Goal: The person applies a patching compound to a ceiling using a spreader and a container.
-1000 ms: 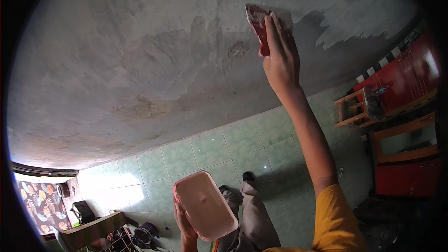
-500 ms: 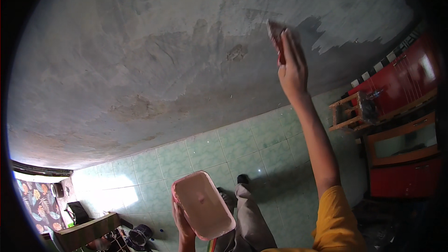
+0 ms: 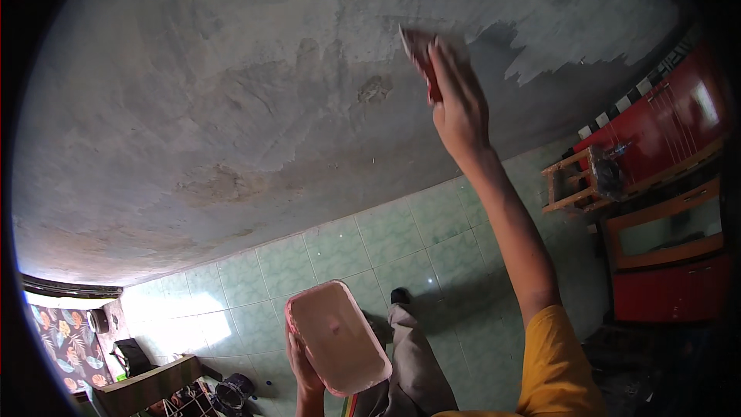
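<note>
My right hand (image 3: 462, 114) is raised against the grey plastered wall (image 3: 255, 108). It grips a scraper (image 3: 420, 52) with a red handle and a wide blade, blurred at its edge. The blade lies at or very close to the wall; whether it touches I cannot tell. Low in front of me, my left hand (image 3: 304, 367) holds a pink rectangular plastic tub (image 3: 347, 344) by its left side. Its open top faces me, and a small pink spot shows on the bottom. Darker and lighter patches mark the wall around the scraper.
Green floor tiles (image 3: 336, 247) run along the wall's foot, with my leg (image 3: 417, 355) over them. A wooden stool (image 3: 575, 181) stands at right before red cabinets (image 3: 671, 123). At lower left are a wooden bench (image 3: 147, 386), a dark bucket (image 3: 231, 392) and a patterned curtain (image 3: 65, 340).
My right hand has swept the scraper leftward and slightly up across the wall. The left hand with the tub has stayed nearly in place.
</note>
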Motion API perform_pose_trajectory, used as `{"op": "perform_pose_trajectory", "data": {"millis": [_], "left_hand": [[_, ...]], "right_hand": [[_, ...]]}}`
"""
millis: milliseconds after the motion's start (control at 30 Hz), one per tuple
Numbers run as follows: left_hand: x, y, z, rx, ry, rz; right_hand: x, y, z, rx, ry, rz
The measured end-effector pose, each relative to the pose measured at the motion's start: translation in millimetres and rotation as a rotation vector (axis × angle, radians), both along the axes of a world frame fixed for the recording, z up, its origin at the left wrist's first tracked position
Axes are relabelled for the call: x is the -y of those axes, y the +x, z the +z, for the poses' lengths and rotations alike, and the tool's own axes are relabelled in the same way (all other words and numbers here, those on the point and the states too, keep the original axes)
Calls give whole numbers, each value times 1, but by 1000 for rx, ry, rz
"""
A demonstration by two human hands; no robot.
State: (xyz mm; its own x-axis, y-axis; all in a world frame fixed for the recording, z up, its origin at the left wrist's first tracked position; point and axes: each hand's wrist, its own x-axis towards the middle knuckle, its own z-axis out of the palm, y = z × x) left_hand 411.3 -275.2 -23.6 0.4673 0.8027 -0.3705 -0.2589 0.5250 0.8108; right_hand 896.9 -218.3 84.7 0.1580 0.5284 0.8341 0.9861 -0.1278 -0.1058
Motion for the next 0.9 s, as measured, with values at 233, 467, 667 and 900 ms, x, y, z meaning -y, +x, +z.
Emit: {"op": "perform_pose_trajectory", "data": {"millis": [233, 467, 667, 900], "left_hand": [[8, 3, 0, -37, 20, 52], [5, -18, -5, -17, -52, 79], [5, -17, -9, -49, 23, 47], [8, 3, 11, -78, 116, 32]], "right_hand": [[-19, -2, -90, 72, -78, -69], [17, 6, -68, -33, 16, 16], [-17, 23, -1, 148, 83, -90], [23, 4, -139, -12, -245, 14]]}}
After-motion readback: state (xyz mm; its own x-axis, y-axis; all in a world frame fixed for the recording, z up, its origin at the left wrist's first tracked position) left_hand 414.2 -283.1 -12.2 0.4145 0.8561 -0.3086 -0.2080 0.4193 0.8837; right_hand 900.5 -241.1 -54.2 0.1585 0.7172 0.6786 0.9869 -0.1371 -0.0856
